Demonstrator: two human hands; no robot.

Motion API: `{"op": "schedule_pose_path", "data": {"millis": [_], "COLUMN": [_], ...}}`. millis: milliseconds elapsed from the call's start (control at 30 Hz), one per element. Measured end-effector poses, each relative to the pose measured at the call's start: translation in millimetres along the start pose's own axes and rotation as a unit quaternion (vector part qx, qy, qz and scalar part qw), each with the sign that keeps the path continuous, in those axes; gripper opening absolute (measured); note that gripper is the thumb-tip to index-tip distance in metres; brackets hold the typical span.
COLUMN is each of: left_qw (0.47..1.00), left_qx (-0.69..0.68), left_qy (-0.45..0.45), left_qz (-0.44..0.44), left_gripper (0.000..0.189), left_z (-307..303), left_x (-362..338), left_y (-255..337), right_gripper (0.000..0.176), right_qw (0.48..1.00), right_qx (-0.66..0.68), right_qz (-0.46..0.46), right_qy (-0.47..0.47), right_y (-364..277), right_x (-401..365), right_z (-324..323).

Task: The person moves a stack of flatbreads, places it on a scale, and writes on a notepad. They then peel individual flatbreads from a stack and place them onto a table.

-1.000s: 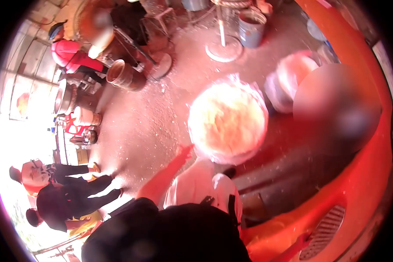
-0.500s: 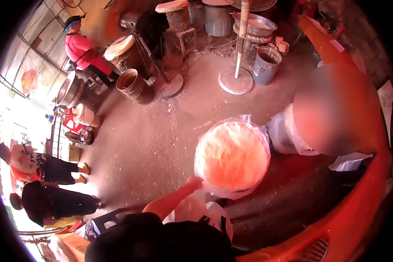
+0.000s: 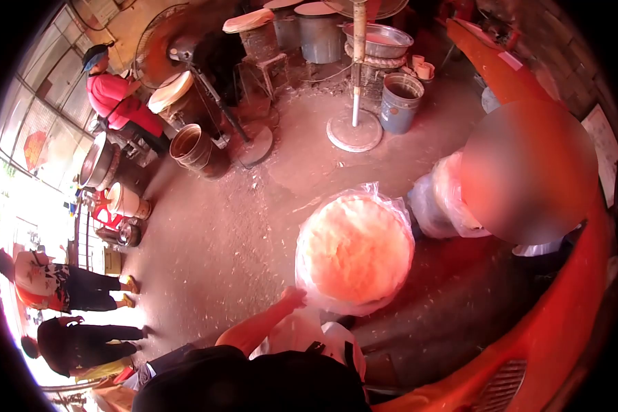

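Note:
A wide round mass of pale, lumpy stuff (image 3: 353, 250), lit orange-pink, fills the middle right of the head view. Clear plastic (image 3: 316, 299) wraps around its rim and bunches up at the top; the vessel beneath is hidden. My left hand (image 3: 293, 299) is closed at the near left edge of this plastic, its fingers apparently gripping it. White cloth (image 3: 288, 336) shows just below that hand, by my body. My right hand is out of sight.
Another plastic-wrapped container (image 3: 436, 202) stands close on the right, beside an orange sheet (image 3: 556, 329). Ahead are a grey bucket (image 3: 401, 103), a pole base (image 3: 353, 132), a rusty bucket (image 3: 198, 151) and a fan stand (image 3: 254, 147). A person in pink (image 3: 113, 96) and two others stand leftward.
The view has shifted slightly, so most things sit a little further left. My left hand stays at the plastic's edge. The person at lower left has moved an arm.

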State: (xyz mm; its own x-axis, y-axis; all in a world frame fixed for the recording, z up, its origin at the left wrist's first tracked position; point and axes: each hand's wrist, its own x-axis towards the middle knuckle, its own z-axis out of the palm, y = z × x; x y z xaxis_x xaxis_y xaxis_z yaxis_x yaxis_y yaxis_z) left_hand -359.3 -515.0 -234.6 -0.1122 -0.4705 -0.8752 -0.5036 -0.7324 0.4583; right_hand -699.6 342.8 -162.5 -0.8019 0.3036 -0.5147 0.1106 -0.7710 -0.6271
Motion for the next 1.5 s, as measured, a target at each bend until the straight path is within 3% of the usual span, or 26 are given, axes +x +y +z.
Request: {"op": "schedule_pose_path", "data": {"millis": [100,133,167,233,333,433,533,600,667,700,733,767,833,900,933,967,1000,1033,1100,1167,1300,1367,1400,1433,1467,1500], "left_qw": [0.977,0.980,0.981,0.976,0.980,0.983,0.965,0.949,0.926,0.910,0.891,0.820,0.810,0.801,0.803,0.808,0.779,0.749,0.704,0.638,0.521,0.499,0.500,0.505,0.493,0.482], "left_qx": [0.202,0.178,0.154,0.159,0.113,0.134,0.159,0.156,0.167,0.125,0.152,0.234,0.229,0.299,0.313,0.328,0.366,0.393,0.423,0.461,0.496,0.432,0.442,0.451,0.478,0.506], "left_qy": [0.023,0.056,0.090,0.114,0.114,0.035,-0.096,-0.192,-0.256,-0.329,-0.381,-0.439,-0.489,-0.487,-0.485,-0.472,-0.494,-0.516,-0.561,-0.610,-0.684,-0.714,-0.711,-0.705,-0.689,-0.670], "left_qz": [0.056,0.064,0.071,0.092,0.119,0.123,0.183,0.193,0.223,0.219,0.192,0.284,0.230,0.177,0.150,0.128,0.126,0.132,0.105,0.086,0.121,0.233,0.222,0.212,0.231,0.251], "left_gripper": [0.022,0.025,0.028,0.026,0.019,0.022,0.021,0.018,0.011,0.007,0.002,0.006,0.003,0.015,0.016,0.017,0.019,0.022,0.028,0.031,0.041,0.049,0.053,0.057,0.059,0.061], "left_z": [-14.4,-12.7,-14.0,-20.4,-30.5,-26.7,-1.2,26.9,53.9,59.9,68.4,74.7,79.2,78.7,83.1,80.8,78.6,79.3,80.7,90.6,115.2,128.0,134.2,142.6,151.5,161.8], "left_x": [-3.3,-16.0,-34.0,-47.9,-56.4,-64.6,-74.6,-110.0,-133.0,-131.8,-142.3,-138.6,-143.8,-137.9,-153.0,-170.5,-184.5,-194.8,-214.3,-255.4,-351.7,-375.1,-408.8,-440.2,-446.6,-449.3], "left_y": [6.8,16.3,25.3,36.2,38.2,48.6,50.8,66.4,70.5,66.1,69.5,67.2,54.3,41.5,35.0,33.3,27.9,19.9,-1.5,-24.4,-95.6,-151.3,-161.3,-165.5,-181.6,-197.8], "right_gripper": [0.021,0.021,0.021,0.025,0.033,0.041,0.037,0.034,0.031,0.034,0.033,0.031,0.028,0.026,0.027,0.031,0.034,0.037,0.040,0.044,0.044,0.036,0.033,0.029,0.024,0.031], "right_qw": [0.990,0.979,0.936,0.982,0.982,0.997,0.992,0.995,0.994,0.842,0.804,0.747,0.653,0.597,0.571,0.539,0.491,0.444,0.453,0.456,0.468,0.540,0.573,0.658,0.626,0.516], "right_qx": [0.047,0.071,0.257,0.075,-0.053,-0.033,-0.010,-0.027,-0.103,-0.448,-0.522,-0.603,-0.705,-0.748,-0.750,-0.758,-0.776,-0.795,-0.777,-0.780,-0.772,-0.738,-0.718,-0.664,-0.632,-0.668], "right_qz": [0.129,0.184,0.241,0.164,0.128,0.045,0.126,0.089,-0.026,-0.298,-0.285,-0.271,-0.221,-0.142,-0.250,-0.194,-0.193,-0.122,-0.008,-0.093,-0.063,-0.138,-0.175,-0.173,-0.192,-0.231], "right_qy": [-0.024,-0.045,-0.015,-0.058,-0.129,0.052,-0.021,-0.040,-0.003,-0.043,0.021,0.077,0.166,0.251,0.224,0.311,0.346,0.396,0.437,0.417,0.425,0.381,0.353,0.311,0.415,0.483], "right_y": [-0.2,0.2,2.4,13.6,34.6,60.7,52.0,41.4,19.2,23.7,11.8,12.9,21.6,38.1,60.0,71.1,81.8,89.2,111.8,142.9,144.4,134.5,127.5,107.8,95.1,82.8], "right_x": [-4.9,-7.4,-15.6,-51.0,-122.9,-149.1,-170.5,-190.1,-217.5,-220.8,-254.0,-304.8,-408.2,-500.7,-538.3,-565.5,-590.7,-615.0,-649.5,-665.3,-661.6,-677.3,-684.9,-694.4,-700.8,-703.6], "right_z": [-6.2,-16.0,-29.1,-17.2,23.7,42.1,36.8,37.5,13.3,-27.3,-20.4,7.9,37.6,50.7,68.0,55.9,31.9,8.8,-24.4,-52.3,-29.9,-56.0,-73.5,-120.5,-140.7,-151.3]}}
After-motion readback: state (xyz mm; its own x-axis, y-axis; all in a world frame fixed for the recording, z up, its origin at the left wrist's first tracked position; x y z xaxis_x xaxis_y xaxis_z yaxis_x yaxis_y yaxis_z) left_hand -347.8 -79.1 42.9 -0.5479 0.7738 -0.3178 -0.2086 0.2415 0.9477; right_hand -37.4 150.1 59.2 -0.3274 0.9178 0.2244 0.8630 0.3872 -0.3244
